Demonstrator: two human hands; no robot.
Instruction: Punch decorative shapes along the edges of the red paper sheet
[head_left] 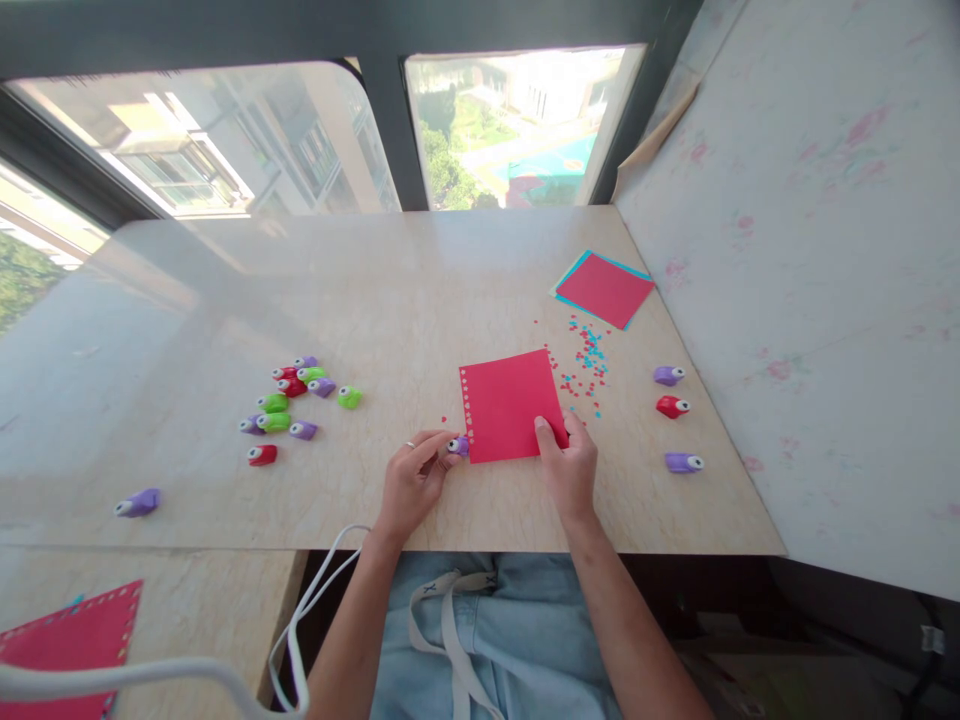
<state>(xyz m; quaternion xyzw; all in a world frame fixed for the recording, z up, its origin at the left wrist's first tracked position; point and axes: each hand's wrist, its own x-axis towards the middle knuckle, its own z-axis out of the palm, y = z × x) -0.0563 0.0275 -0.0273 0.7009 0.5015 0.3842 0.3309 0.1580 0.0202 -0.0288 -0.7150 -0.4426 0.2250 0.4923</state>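
Observation:
A red paper square lies on the beige table, with a row of small punched holes along its left edge. My left hand pinches a small purple craft punch against the sheet's lower left corner. My right hand presses the sheet's lower right corner, thumb on top of the paper and fingers curled at its edge.
A cluster of green, red and purple punches sits to the left, one purple punch apart. Three more punches lie right of the sheet. Red and blue confetti is scattered near stacked red and blue sheets. Another punched red sheet lies lower left.

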